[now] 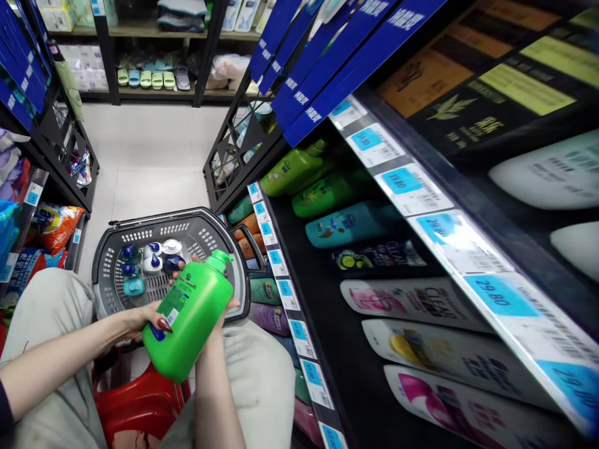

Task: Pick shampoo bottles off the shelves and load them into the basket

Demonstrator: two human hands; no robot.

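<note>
- Green plastic pump bottle [189,318]: held in both hands, tilted, pump end pointing away and to the right, base toward the person. Location: in front of the lap, overlapping the near side of the basket in this view. A printed back label faces up; its small text is not legible.
- Left hand [150,317]: grips the lower left side of the bottle, red-nailed thumb pressed over the label side; its other fingers are mostly hidden.
- Right hand [219,327]: wraps the bottle from beneath, fingertips showing past both sides; the palm is hidden.
- Grey slotted shopping basket [138,236]: dark rim, beyond the knees. Contents: white bottles with dark blue tops [152,262], grouped together, and a teal container [134,287] nearer the person.
- Pale trousers [262,368]: both knees bent, one on each side; a glossy red object [140,399] between the legs.
- Right-hand shelf: green bottles [322,194], a blue bottle [349,224] and a white CLEAR bottle [412,299], lined up behind price tags [409,190].
- Left-hand shelf: orange bag [58,224].
- Far shelf: row of slippers [156,79], beyond pale floor tiles [140,137].
</note>
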